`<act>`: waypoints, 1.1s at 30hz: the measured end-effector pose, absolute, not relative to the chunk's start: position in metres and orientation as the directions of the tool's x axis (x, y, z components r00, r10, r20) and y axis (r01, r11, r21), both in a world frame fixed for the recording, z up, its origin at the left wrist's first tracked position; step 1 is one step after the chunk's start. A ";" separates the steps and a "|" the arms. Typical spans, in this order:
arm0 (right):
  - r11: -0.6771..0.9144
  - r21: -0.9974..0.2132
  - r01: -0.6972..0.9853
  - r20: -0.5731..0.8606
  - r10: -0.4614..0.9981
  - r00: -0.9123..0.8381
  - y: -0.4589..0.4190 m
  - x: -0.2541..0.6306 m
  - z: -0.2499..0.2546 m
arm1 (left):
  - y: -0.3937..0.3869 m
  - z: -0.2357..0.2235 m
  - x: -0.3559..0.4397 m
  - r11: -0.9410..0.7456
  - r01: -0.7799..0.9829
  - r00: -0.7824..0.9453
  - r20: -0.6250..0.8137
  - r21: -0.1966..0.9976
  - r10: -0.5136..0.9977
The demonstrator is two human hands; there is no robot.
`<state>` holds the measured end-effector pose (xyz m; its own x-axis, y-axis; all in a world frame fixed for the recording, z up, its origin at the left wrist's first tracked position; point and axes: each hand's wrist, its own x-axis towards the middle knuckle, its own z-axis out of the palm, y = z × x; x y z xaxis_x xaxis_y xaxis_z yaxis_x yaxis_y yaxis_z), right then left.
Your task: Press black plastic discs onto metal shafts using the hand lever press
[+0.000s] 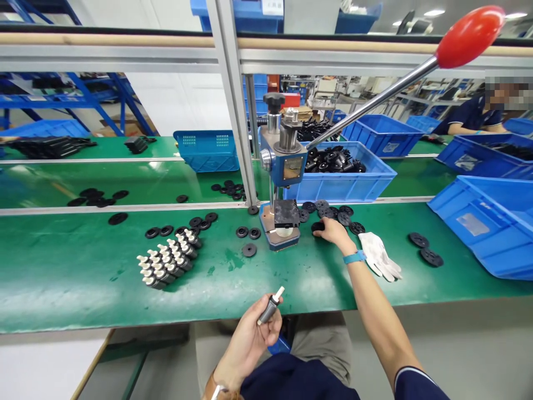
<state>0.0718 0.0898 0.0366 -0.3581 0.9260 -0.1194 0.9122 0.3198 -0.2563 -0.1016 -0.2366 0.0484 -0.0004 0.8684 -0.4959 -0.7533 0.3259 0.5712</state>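
Note:
My left hand [256,330], in front of the table edge, is closed around a small black cylinder with a white shaft [270,311], tilted up to the right. On the green table, my right hand [333,232] pinches a black disc [317,226] just right of the press base [275,239]. Several black slotted discs [322,205] lie beyond that hand. A block of upright black cylinders with white shafts [166,258] stands to the left. Black ring-shaped discs [249,250] lie between that block and the press.
The press lever with its red knob [470,36] slants up to the right. A blue bin [341,186] of black parts stands behind the press, another blue bin [491,222] at right. A white glove [378,255] lies by my right forearm. A co-worker [474,114] is beyond.

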 end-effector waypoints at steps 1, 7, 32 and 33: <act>0.319 -0.248 0.915 -0.116 0.928 -0.354 0.088 0.073 0.036 | -0.236 0.049 -0.102 0.327 -0.759 0.000 -0.502 0.564 0.865; 0.344 -0.235 0.909 -0.052 0.930 -0.365 0.067 0.077 0.030 | -0.235 0.056 -0.100 0.342 -0.784 0.023 -0.527 0.518 0.850; 0.244 -0.789 0.564 -0.011 0.912 -0.411 -0.026 0.074 0.020 | -0.223 0.042 -0.097 0.313 -0.940 0.143 -0.679 0.134 0.720; 0.224 -0.828 0.514 -0.023 0.902 -0.431 -0.035 0.073 0.021 | -0.223 0.041 -0.096 0.315 -0.934 0.129 -0.669 0.166 0.732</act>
